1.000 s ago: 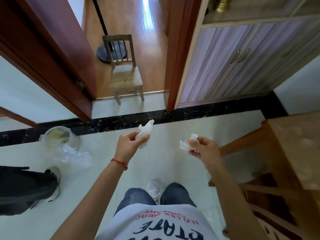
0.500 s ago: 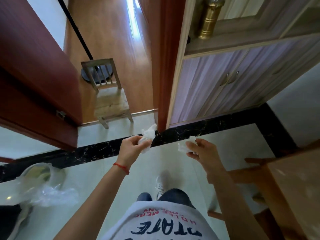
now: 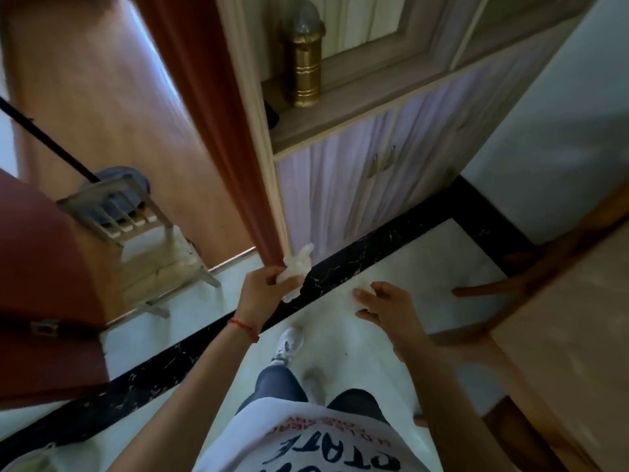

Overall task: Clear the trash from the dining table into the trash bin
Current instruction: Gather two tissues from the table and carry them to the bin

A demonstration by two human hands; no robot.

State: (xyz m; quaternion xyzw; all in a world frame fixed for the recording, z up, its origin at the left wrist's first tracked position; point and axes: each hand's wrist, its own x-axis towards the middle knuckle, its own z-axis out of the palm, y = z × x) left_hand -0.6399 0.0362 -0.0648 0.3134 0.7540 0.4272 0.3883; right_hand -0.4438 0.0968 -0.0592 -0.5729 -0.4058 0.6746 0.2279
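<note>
The head camera looks down at a person standing on a pale tiled floor (image 3: 401,253) crossed by a black marble strip (image 3: 374,243). The picture is blurred.

The left hand (image 3: 263,289) is held out in front of the body with its fingers closed around a crumpled white tissue (image 3: 296,267); the tissue sticks up above the thumb and a bit of it hangs below the fingers. A red string (image 3: 243,327) circles the left wrist.

The right hand (image 3: 388,310) is held out beside it, a little lower and to the right, the two hands near each other but apart. Its fingers are curled inward. A faint pale patch shows at its fingertips, but against the pale floor and through the blur I cannot tell whether it is a second tissue or whether the hand grips anything.

Below the hands are a white T-shirt (image 3: 306,441) with lettering, dark trousers and one white shoe (image 3: 289,342) stepping forward.

At the right edge is the corner of a wooden table (image 3: 575,338). Ahead stands a cabinet (image 3: 357,185) with a brass-coloured container (image 3: 304,59) on its shelf. To the left, past a red-brown door frame (image 3: 218,107), a small wooden chair (image 3: 143,240) sits in the doorway on a wooden floor.
</note>
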